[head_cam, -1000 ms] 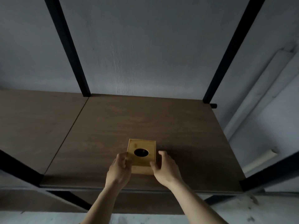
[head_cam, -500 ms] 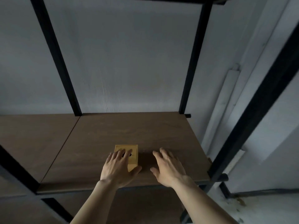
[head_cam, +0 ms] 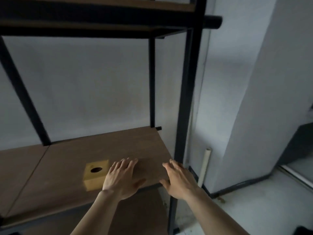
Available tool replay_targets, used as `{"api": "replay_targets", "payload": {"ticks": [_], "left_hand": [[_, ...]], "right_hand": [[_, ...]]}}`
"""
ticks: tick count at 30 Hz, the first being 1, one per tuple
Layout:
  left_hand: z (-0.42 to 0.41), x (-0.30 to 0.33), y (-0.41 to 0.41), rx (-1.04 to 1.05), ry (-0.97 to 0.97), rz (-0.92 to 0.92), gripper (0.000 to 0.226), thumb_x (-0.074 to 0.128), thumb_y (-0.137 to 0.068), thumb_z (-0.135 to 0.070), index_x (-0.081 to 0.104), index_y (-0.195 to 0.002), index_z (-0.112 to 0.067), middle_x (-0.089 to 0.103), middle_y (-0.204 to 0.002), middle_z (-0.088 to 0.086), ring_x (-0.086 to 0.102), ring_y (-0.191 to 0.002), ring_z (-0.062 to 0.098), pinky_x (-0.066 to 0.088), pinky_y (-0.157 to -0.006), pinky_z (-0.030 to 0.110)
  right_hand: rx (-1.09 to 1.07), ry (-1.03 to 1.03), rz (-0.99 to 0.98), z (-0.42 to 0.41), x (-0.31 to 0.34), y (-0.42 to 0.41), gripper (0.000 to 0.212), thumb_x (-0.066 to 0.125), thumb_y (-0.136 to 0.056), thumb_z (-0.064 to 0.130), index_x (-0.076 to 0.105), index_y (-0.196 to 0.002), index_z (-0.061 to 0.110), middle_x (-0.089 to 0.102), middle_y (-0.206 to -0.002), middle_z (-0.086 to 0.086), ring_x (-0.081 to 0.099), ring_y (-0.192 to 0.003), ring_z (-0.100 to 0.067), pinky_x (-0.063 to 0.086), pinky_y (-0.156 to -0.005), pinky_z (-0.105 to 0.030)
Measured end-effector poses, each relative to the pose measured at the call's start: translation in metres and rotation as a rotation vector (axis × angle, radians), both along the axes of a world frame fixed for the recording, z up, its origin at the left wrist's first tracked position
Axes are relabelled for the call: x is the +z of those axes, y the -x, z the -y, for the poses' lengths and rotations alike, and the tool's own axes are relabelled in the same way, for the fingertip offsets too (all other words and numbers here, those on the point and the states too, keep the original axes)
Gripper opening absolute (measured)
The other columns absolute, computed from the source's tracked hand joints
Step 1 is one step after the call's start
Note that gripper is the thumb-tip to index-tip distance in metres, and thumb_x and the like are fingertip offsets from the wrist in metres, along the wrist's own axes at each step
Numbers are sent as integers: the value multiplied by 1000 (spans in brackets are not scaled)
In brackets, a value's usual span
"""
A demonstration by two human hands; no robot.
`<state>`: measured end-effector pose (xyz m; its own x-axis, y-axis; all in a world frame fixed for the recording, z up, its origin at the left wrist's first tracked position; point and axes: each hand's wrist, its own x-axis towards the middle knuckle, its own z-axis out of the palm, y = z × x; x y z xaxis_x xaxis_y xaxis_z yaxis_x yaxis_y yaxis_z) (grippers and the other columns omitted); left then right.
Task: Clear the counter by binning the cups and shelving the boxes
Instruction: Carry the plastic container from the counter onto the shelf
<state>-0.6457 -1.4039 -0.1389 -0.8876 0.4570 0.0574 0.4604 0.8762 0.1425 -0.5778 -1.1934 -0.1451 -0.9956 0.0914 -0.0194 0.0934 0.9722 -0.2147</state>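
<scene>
A small yellow-brown box [head_cam: 94, 174] with a round dark hole in its top rests on the brown wooden shelf [head_cam: 71, 163], near the front edge. My left hand [head_cam: 121, 178] hovers just right of the box, fingers spread, holding nothing. Over the shelf's front right corner my right hand [head_cam: 177, 179] is spread as well and holds nothing. Neither hand touches the box. No cups are in view.
A black metal frame holds the shelf, with a thick upright post [head_cam: 185, 116] at the right front and another shelf board [head_cam: 94, 16] overhead. A pale pipe [head_cam: 205, 165] leans on the grey wall [head_cam: 84, 85]. Light floor [head_cam: 254, 211] lies to the right.
Both hands let go of the box, which now stands alone on the shelf. The hands have drawn away to the right, and my view has swung right.
</scene>
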Motion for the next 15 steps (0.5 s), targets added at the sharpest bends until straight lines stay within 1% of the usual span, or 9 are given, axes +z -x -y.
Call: {"api": "replay_targets", "payload": {"ticks": [2,4,7,9,12,15], "left_hand": [[-24,7,-6,-74,-1,14,91,37,-86,-81,19,-160,-32,27,-167,-4,24,-154,20,15,-128,38],[-51,15,-13,-158,-9,14,93,35,-84,-83,19,-160,-32,25,-168,-3,22,-155,21,13,-127,38],[-95,25,-25,-295,-48,35,96,36,-82,-85,22,-160,-31,30,-166,-2,27,-153,23,17,-125,38],[-129,28,-36,-393,-84,70,93,39,-85,-82,22,-160,-30,30,-165,-2,27,-152,24,18,-124,39],[-186,22,-63,-544,-107,103,91,44,-86,-77,22,-160,-30,29,-166,-5,26,-153,21,19,-124,39],[-247,16,-107,-691,-94,150,92,43,-85,-78,18,-161,-32,25,-168,-6,24,-154,20,18,-125,38]], "right_hand": [[-81,-4,-8,-22,9,-19,66,54,-100,47,32,-156,22,32,-164,-8,42,-145,-31,40,-115,-47],[-178,-5,-20,-46,16,-41,63,53,-100,46,35,-154,21,38,-159,-7,44,-142,-30,42,-113,-45],[-334,-11,-15,-80,26,-82,61,54,-99,45,37,-152,20,44,-152,-8,47,-137,-30,44,-110,-43],[-443,-13,-13,-101,31,-114,59,54,-99,44,39,-150,19,47,-147,-8,48,-134,-31,44,-109,-44],[-618,3,-9,-132,31,-174,60,53,-99,45,38,-151,20,46,-148,-7,48,-134,-30,44,-109,-43],[-788,-22,-14,-159,33,-248,63,50,-100,50,35,-154,20,44,-153,-6,48,-135,-30,44,-108,-43]]}}
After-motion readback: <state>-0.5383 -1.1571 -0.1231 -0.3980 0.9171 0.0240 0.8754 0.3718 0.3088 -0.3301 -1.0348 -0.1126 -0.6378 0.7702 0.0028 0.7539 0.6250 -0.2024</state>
